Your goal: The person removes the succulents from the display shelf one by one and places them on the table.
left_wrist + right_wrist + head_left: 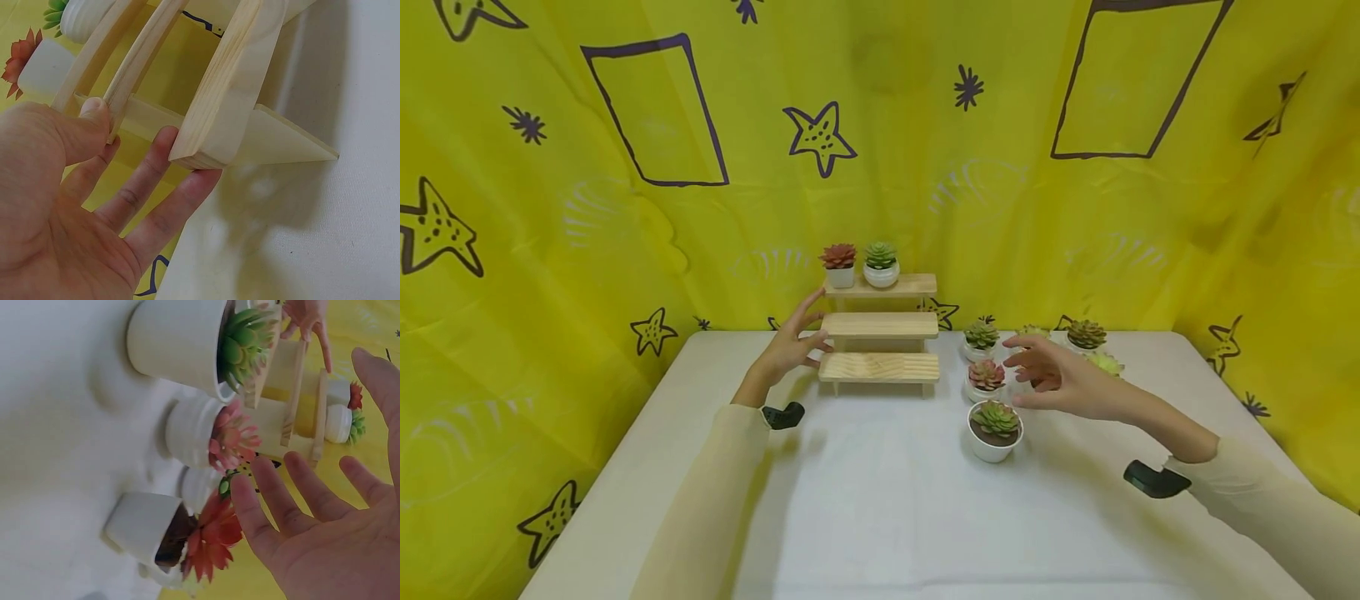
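Observation:
A three-step wooden stand [880, 367] stands on the white table. My left hand [786, 346] grips its left end. In the left wrist view the thumb lies at the middle plank [147, 53], while other fingertips touch the end of the front plank [215, 94]. On the top step sit a red succulent [838, 256] in a square white pot and a green succulent [880, 255] in a round one. My right hand [1067, 379] hovers with spread fingers, holding nothing, beside a pink succulent [986, 375] and a green succulent [995, 418] in white pots.
More potted succulents are grouped behind my right hand, including a dark green one [1086, 334] and a light green one [1105, 362]. The right wrist view shows a red succulent [212, 537] in a square pot. A yellow patterned curtain [887, 192] hangs behind the table [880, 517].

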A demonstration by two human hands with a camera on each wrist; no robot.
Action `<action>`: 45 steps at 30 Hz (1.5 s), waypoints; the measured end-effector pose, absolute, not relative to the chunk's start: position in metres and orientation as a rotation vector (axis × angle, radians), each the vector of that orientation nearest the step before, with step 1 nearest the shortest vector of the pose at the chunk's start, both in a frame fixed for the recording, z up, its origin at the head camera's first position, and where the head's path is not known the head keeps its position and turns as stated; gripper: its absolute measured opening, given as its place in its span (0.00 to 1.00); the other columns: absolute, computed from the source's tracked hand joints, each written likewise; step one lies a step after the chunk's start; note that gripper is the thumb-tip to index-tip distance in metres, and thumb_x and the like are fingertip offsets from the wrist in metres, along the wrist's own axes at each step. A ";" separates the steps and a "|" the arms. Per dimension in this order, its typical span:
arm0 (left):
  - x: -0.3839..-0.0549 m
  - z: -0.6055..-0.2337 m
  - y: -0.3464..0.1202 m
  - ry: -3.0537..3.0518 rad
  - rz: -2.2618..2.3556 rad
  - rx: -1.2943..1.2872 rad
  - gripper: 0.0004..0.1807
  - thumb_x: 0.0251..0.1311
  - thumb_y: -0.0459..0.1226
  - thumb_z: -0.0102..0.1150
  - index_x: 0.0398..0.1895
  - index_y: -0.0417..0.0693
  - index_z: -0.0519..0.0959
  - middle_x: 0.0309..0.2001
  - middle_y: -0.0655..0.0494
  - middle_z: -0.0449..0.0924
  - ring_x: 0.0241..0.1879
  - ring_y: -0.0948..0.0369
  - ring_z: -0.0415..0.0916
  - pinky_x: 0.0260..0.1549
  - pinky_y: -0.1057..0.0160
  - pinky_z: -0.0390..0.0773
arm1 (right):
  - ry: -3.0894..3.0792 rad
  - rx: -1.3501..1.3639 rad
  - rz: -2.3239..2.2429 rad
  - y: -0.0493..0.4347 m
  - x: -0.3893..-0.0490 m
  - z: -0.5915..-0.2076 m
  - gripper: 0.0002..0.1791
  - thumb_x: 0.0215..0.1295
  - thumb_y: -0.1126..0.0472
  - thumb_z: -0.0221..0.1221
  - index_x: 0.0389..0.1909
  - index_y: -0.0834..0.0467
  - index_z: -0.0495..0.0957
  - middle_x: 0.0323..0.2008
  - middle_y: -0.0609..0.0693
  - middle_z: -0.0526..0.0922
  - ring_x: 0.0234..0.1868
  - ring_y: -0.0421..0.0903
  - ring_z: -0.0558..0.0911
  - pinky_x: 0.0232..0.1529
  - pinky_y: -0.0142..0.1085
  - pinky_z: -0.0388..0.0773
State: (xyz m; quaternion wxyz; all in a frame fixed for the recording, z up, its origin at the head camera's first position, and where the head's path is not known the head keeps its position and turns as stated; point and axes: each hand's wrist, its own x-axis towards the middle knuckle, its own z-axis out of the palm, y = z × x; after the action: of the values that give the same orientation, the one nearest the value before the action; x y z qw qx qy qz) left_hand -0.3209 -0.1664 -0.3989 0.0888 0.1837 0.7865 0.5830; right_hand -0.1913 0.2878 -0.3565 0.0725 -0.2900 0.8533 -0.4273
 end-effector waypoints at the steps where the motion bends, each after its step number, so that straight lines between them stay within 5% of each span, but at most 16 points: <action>1: -0.321 -0.399 -0.167 2.337 1.736 0.549 0.41 0.78 0.34 0.52 0.82 0.80 0.48 0.79 0.39 0.51 0.52 0.39 0.81 0.40 0.45 0.86 | 2.575 -0.883 -1.277 0.286 -0.193 -0.355 0.39 0.67 0.62 0.68 0.74 0.60 0.60 0.63 0.69 0.75 0.59 0.69 0.79 0.53 0.50 0.82; 13: -0.321 -0.402 -0.168 2.304 1.746 0.584 0.41 0.78 0.34 0.50 0.81 0.83 0.48 0.80 0.38 0.48 0.53 0.38 0.80 0.41 0.45 0.86 | 2.618 -0.869 -1.276 0.271 -0.212 -0.340 0.40 0.66 0.61 0.70 0.75 0.56 0.61 0.64 0.65 0.74 0.58 0.63 0.80 0.54 0.46 0.82; 26: -0.320 -0.400 -0.168 2.278 1.774 0.590 0.42 0.78 0.32 0.50 0.83 0.78 0.46 0.81 0.38 0.46 0.54 0.33 0.79 0.39 0.43 0.85 | 2.706 -0.853 -1.311 0.241 -0.245 -0.325 0.41 0.66 0.60 0.70 0.76 0.57 0.60 0.66 0.63 0.73 0.61 0.66 0.78 0.57 0.56 0.79; 45: -0.318 -0.397 -0.165 2.322 1.741 0.550 0.41 0.78 0.34 0.51 0.82 0.80 0.48 0.80 0.40 0.51 0.52 0.39 0.81 0.38 0.47 0.86 | 2.785 -0.795 -1.314 0.196 -0.290 -0.315 0.45 0.65 0.52 0.71 0.77 0.60 0.60 0.66 0.62 0.73 0.62 0.65 0.76 0.57 0.55 0.78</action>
State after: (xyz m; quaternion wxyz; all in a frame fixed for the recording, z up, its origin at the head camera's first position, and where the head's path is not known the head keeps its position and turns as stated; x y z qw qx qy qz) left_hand -0.3184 -0.1649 -0.3972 0.0935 0.1855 0.7826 0.5868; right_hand -0.2905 0.1957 -0.3152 -0.0193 -0.2500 0.8754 -0.4132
